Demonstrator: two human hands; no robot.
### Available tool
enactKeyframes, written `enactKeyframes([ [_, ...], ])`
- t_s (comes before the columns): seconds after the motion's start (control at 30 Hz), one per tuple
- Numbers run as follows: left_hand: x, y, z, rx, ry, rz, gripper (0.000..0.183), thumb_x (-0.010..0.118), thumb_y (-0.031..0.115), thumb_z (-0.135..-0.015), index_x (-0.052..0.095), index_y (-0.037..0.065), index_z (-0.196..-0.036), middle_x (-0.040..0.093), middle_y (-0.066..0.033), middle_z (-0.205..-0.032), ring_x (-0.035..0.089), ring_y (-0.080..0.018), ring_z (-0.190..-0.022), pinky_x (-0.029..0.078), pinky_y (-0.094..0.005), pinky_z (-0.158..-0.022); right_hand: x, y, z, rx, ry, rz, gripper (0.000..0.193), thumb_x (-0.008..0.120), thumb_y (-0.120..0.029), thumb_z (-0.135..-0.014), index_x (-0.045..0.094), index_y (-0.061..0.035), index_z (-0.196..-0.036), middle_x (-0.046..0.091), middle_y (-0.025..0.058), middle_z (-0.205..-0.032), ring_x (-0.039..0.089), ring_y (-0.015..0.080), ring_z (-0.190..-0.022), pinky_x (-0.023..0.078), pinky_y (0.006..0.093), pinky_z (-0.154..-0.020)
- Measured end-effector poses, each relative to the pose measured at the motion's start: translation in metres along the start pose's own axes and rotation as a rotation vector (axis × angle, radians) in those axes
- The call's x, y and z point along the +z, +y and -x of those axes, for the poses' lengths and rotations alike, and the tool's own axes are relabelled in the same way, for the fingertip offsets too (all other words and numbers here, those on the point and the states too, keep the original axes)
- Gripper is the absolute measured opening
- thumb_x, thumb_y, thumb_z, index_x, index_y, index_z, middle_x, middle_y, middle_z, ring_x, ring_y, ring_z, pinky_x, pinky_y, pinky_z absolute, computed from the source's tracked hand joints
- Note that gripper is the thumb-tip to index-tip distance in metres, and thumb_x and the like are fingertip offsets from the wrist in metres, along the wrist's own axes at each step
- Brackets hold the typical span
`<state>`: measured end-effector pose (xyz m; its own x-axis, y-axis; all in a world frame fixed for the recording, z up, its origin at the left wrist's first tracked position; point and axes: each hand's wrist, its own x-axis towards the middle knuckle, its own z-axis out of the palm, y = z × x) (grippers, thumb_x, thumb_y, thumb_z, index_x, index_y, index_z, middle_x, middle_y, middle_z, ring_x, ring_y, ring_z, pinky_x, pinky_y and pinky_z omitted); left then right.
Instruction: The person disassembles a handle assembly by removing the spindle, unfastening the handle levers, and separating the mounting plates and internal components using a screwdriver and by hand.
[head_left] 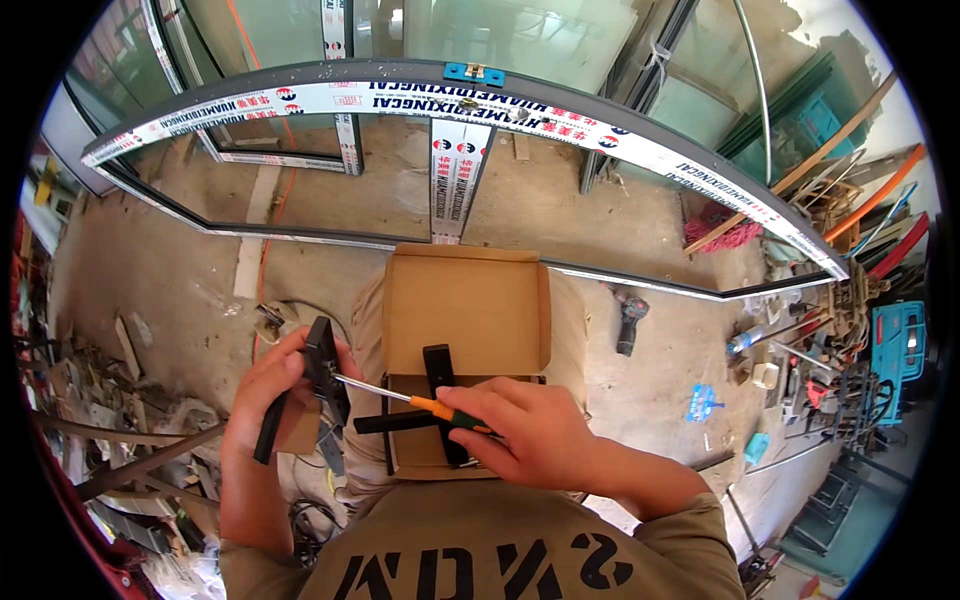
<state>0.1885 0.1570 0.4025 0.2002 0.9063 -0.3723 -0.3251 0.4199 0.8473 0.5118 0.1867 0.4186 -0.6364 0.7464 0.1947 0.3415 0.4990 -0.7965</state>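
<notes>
My left hand [264, 385] is closed around a black window handle [322, 372], its lever angled down past my fingers. My right hand [530, 425] grips a screwdriver [432, 405] by its orange and dark green grip. The steel shaft points left, and its tip meets the base of the handle; whether a screw sits there is too small to tell. On my lap lies an open brown cardboard box [468, 315] with its lid folded back. More black handles [438, 368] lie crossed in it, partly hidden by my right hand.
A long framed window panel [460, 180] with film-covered profiles stands just ahead. A cordless drill [628, 322] lies on the floor to the right, near a blue packet [703, 403]. Scrap and offcuts [135, 415] litter the left; tools and a teal case [897, 345] crowd the right.
</notes>
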Motion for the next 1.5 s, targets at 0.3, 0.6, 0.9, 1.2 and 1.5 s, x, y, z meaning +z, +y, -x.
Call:
enactKeyframes([
  [0.3,0.021,0.014,0.006,-0.004,-0.052,-0.031,0.063,0.066,0.049,-0.093,0.057,-0.005,-0.124,0.066,-0.0177,-0.109,0.066,-0.0246,-0.097,0.052,-0.0353,-0.088,-0.002,-0.010,0.017,-0.123,0.003,0.214,0.052,0.081,-0.013,-0.084,0.071,-0.0179,-0.134,0.070,0.0023,-0.092,0.065,0.0175,-0.063,0.051,0.0317,-0.049],
  [0.6,0.027,0.016,0.016,0.015,-0.093,-0.091,0.061,0.064,0.045,-0.093,0.059,-0.007,-0.122,0.063,-0.0156,-0.111,0.063,-0.0221,-0.102,0.051,-0.0343,-0.088,-0.002,-0.022,0.031,-0.025,-0.012,0.109,0.055,0.081,-0.013,-0.086,0.069,-0.0204,-0.138,0.065,0.0020,-0.084,0.064,0.0191,-0.060,0.050,0.0326,-0.048],
  [0.9,0.029,0.010,0.020,0.041,-0.145,-0.066,0.056,0.063,0.044,-0.093,0.058,-0.006,-0.119,0.059,-0.0151,-0.110,0.060,-0.0223,-0.097,0.048,-0.0336,-0.082,-0.005,-0.024,0.038,0.104,-0.067,-0.205,0.051,0.078,-0.012,-0.091,0.067,-0.0175,-0.141,0.065,0.0046,-0.083,0.063,0.0206,-0.062,0.050,0.0324,-0.053],
  [1.2,0.039,0.012,0.020,-0.012,-0.128,-0.080,0.068,0.062,0.057,-0.096,0.058,-0.005,-0.123,0.062,-0.0151,-0.109,0.061,-0.0217,-0.095,0.049,-0.0339,-0.082,-0.018,-0.022,0.034,0.251,-0.175,-0.512,0.047,0.075,-0.013,-0.095,0.066,-0.0135,-0.141,0.070,0.0095,-0.089,0.066,0.0257,-0.076,0.051,0.0344,-0.069],
  [1.5,0.047,0.008,0.000,-0.006,0.035,-0.111,0.069,0.061,0.064,-0.097,0.058,0.001,-0.126,0.064,-0.0126,-0.118,0.061,-0.0168,-0.101,0.050,-0.0322,-0.090,-0.023,-0.021,0.036,0.250,-0.020,-0.264,0.044,0.075,-0.012,-0.093,0.068,-0.0152,-0.137,0.070,0.0067,-0.091,0.065,0.0246,-0.074,0.051,0.0354,-0.062],
])
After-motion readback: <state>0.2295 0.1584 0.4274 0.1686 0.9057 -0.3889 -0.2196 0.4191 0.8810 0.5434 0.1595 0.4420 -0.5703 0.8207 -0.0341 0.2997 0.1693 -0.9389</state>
